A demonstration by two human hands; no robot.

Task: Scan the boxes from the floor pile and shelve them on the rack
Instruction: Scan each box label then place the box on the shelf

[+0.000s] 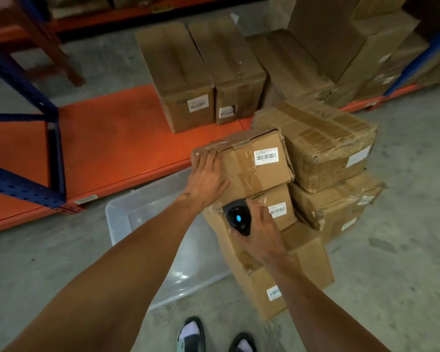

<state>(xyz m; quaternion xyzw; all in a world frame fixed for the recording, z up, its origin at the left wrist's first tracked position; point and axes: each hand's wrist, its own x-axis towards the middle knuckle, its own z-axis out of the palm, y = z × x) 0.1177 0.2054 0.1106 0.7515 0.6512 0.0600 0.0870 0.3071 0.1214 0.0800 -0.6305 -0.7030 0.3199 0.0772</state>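
- Your left hand [207, 177] lies flat on the near face of the top box [249, 165], fingers straight and spread up to its top left edge; it presses the cardboard and grasps nothing.
- Your right hand [261, 233] grips a black scanner [238, 216], fingers curled round its body; a blue light glows on the scanner's back.
- The top box sits on the floor pile [313, 199], a stack of brown cardboard boxes on the concrete just in front of the rack.
- A white barcode label [266, 156] shows at the upper right of the top box's near face, above the scanner and apart from it.
- Two more boxes [201, 74] stand side by side on the rack's orange bottom shelf [107, 146], labels facing you.
- A clear plastic tub [168, 237] lies on the floor to the left of the pile, partly under your left forearm.
- Your two feet in dark sandals [191, 334] show at the bottom edge.
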